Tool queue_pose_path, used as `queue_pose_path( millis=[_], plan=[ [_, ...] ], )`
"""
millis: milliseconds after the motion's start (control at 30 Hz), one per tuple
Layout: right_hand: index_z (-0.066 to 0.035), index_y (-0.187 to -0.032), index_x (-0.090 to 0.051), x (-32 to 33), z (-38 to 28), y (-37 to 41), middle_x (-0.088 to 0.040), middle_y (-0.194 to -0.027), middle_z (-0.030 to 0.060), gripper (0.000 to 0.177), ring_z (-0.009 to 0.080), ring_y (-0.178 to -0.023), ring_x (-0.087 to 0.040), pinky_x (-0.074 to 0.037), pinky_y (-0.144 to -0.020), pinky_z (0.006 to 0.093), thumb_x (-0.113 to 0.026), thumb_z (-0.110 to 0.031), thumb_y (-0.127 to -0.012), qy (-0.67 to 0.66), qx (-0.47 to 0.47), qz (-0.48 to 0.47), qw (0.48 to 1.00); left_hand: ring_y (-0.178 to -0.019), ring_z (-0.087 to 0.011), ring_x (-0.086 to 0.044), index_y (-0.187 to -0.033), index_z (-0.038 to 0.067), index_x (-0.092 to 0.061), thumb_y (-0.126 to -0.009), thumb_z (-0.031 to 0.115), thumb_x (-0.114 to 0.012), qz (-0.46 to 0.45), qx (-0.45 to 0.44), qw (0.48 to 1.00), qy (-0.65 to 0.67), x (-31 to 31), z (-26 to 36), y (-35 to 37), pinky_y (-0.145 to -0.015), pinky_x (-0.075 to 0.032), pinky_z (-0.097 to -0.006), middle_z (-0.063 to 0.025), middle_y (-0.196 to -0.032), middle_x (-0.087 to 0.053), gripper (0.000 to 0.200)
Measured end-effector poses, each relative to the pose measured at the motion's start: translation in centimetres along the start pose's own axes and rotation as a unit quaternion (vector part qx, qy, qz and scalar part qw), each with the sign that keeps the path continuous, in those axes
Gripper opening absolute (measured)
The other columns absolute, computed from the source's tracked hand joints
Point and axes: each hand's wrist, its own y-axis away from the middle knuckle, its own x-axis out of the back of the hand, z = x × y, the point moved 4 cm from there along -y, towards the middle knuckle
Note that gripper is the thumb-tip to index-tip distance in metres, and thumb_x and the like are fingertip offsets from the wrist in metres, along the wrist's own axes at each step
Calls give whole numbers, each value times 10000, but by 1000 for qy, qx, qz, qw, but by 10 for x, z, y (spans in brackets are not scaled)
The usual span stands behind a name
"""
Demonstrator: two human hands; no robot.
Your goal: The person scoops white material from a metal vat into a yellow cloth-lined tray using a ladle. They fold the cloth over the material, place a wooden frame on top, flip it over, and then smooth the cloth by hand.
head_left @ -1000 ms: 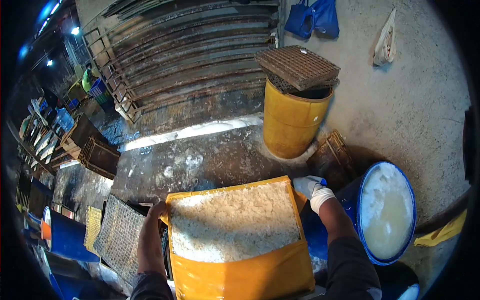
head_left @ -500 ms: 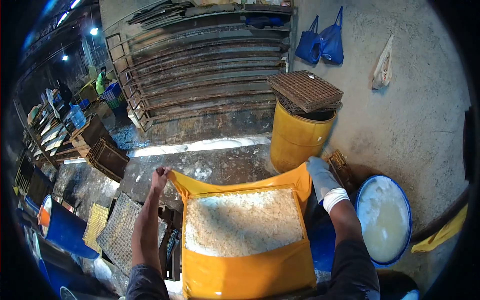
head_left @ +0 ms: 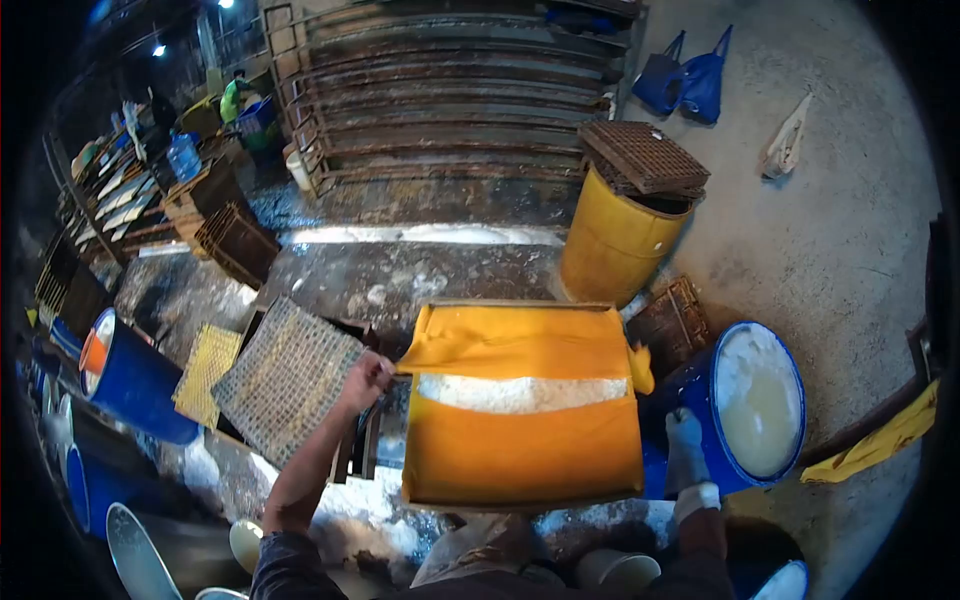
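A yellow-orange cloth lies over a shallow rectangular frame in front of me. Its far flap is folded inward, so only a strip of white, crumbly material shows between the two folds. My bare left hand is at the left end of the far flap, fingers pinched on the cloth's corner. My right hand, in a grey glove with a white wrist band, is apart from the cloth on the right, beside a blue drum. Its fingers are blurred. A loose cloth corner sticks out on the frame's right side.
Whitish liquid fills the blue drum. Behind stands a yellow barrel topped with brown grates. A mesh grid leans at left near another blue drum. A person in green is far back.
The far part of the cloth, held up by both hands before, now lies folded over most of the white material. My right hand has let go and dropped lower; my left hand moved nearer and rightward.
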Motion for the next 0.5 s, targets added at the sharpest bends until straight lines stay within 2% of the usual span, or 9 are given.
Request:
queue_pose_path(
  millis=[33, 67, 133, 167, 233, 333, 400, 433, 500],
  plan=[
    [-58, -1039, -713, -8, 15, 24, -743, -980, 171, 233, 339, -909, -723, -561, -825, 413, -694, -230, -884, -15, -12, -15, 1000, -911, -216, -652, -1037, 66, -600, -927, 79, -678, -25, 11, 999, -27, -7, -27, 23, -786, -526, -351, -87, -953, -648, 135],
    [-58, -1039, -713, -11, 18, 41, -743, -980, 171, 233, 339, -909, -723, -561, -825, 413, -694, -230, -884, -14, -8, -21, 1000, -911, -216, -652, -1037, 66, -600, -927, 79, -678, -20, 17, 999, -28, -8, -23, 39, -786, -526, -351, -87, -953, -648, 135],
    [-23, -1058, -708, -13, 16, 71, -750, -972, 149, 230, 243, -879, -731, -569, -817, 347, -692, -172, -884, -70, -21, 32, 997, -960, -304, -670, -1106, 80, -623, -898, 71, -654, -59, 131, 973, -183, -22, -7, 59, -808, -544, -405, -134, -981, -659, 211],
    [-23, -1058, -708, -10, 6, 78, -750, -972, 149, 230, 243, -879, -731, -569, -817, 347, -692, -172, -884, -70, -20, 29, 997, -960, -304, -670, -1106, 80, -623, -898, 71, -654, -59, 134, 972, -184, -30, 0, 58, -808, -544, -405, -134, -981, -659, 211],
    [-22, -1126, -705, -2, -21, 80, -740, -1057, 158, 269, 262, -963, -723, -563, -889, 355, -697, -142, -886, -159, 5, 55, 986, -968, -350, -664, -1161, 104, -631, -916, 123, -617, -16, 65, 974, -214, -44, 22, 38, -826, -545, -447, -148, -1023, -661, 246],
    [-1, -1136, -695, -21, -53, 60, -727, -1097, 162, 274, 242, -981, -714, -563, -893, 335, -702, -113, -886, -247, 51, 50, 966, -1020, -344, -647, -1164, 124, -637, -915, 185, -620, 25, 11, 979, -200, -67, 43, -4, -858, -528, -473, -132, -1080, -660, 257],
    [-3, -1138, -693, -43, -74, 48, -725, -1098, 163, 276, 244, -983, -714, -562, -892, 335, -701, -119, -888, -270, 98, 27, 957, -1030, -318, -633, -1120, 120, -638, -899, 199, -641, 20, -67, 930, -362, -84, 46, -28, -870, -509, -462, -111, -1081, -653, 235],
    [-4, -1139, -691, -50, -90, 42, -722, -1098, 164, 278, 247, -986, -713, -561, -892, 335, -700, -125, -889, -291, 147, 9, 945, -1030, -318, -633, -1120, 120, -638, -899, 199, -641, 17, -68, 929, -363, -87, 45, -32, -870, -509, -462, -111, -1081, -653, 235],
    [-29, -1146, -692, -29, -165, 47, -728, -1074, 157, 284, 244, -987, -718, -561, -890, 340, -711, -138, -884, -267, 179, -24, 947, -1006, -309, -621, -1059, 111, -649, -880, 213, -663, -72, -29, 875, -479, -98, 41, -44, -871, -500, -445, -97, -1027, -653, 207]
  ],
)
